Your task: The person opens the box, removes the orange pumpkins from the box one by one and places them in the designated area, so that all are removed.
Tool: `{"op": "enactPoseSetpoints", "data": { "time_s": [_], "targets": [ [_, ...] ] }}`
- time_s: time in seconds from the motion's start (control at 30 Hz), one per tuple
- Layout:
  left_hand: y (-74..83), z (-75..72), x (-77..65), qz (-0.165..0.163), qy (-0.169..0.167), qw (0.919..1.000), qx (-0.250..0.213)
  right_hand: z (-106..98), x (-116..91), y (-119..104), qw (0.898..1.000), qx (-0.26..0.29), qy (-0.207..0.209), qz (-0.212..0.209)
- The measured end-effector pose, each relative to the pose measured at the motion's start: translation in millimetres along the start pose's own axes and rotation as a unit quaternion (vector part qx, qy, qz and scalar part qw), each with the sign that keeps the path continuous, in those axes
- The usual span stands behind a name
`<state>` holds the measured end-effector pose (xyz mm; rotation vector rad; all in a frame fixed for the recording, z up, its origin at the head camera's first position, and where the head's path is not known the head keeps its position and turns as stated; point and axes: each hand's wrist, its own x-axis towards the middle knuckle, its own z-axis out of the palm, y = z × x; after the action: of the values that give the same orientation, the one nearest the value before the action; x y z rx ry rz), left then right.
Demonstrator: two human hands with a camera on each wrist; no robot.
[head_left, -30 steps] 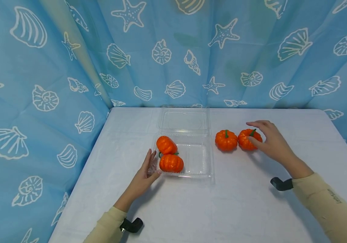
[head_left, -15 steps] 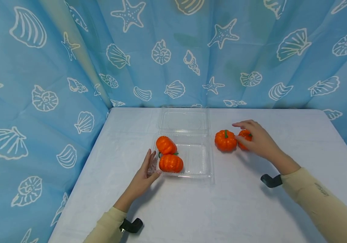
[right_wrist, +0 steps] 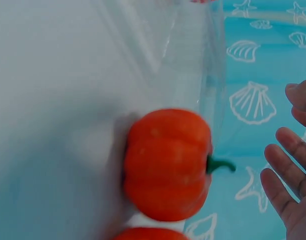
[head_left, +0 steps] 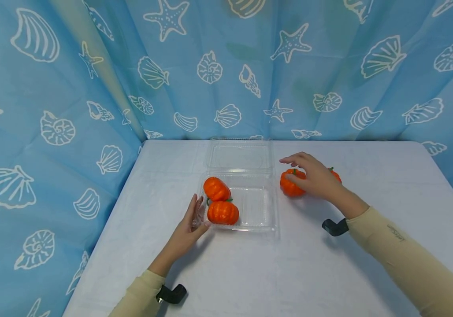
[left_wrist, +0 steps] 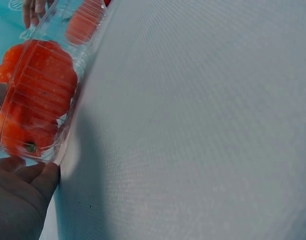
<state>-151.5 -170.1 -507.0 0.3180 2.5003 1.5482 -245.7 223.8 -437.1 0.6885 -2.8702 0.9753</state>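
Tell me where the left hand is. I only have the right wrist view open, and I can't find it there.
Observer: In the head view, the left hand touches the clear container at its near left corner.
Reviewer: What's inside? My view catches only a sliver of red at its top edge.
Observer: Two orange pumpkins, a farther pumpkin and a nearer pumpkin.
Reviewer: Which part of the container do they take up?
Observer: The left part, as the head view shows.
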Motion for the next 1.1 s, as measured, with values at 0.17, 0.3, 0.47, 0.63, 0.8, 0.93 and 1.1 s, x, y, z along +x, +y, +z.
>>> {"op": "enactPoseSetpoints", "data": {
  "time_s": [0.17, 0.3, 0.47, 0.63, 0.8, 0.93, 1.1],
  "targets": [
    [0.3, 0.2, 0.5, 0.003, 0.0, 1.0, -0.001, 4, 12, -11, 1.0, 0.011, -0.009, -0.018],
    [1.0, 0.3, 0.5, 0.005, 0.001, 1.0, 0.001, 6, 20, -21, 1.0, 0.011, -0.025, -0.007],
    [1.5, 0.0, 0.9, 0.005, 0.002, 1.0, -0.001, 10, 30, -31, 0.999, 0.014, -0.028, -0.005],
    [1.1, -0.2, 1.1, 0.005, 0.001, 1.0, 0.0, 14, 41, -38, 0.999, 0.031, -0.033, -0.013],
    [1.3, -0.2, 0.9, 0.004, 0.003, 1.0, 0.002, 22, 51, -45, 0.998, 0.046, -0.041, -0.014],
    [0.7, 0.2, 0.8, 0.008, 0.005, 1.0, 0.0, 28, 57, -52, 0.997, 0.053, -0.047, -0.022],
    [1.4, 0.4, 0.3, 0.004, 0.005, 1.0, -0.003, 37, 65, -57, 0.996, 0.061, -0.052, -0.038]
  ]
}}
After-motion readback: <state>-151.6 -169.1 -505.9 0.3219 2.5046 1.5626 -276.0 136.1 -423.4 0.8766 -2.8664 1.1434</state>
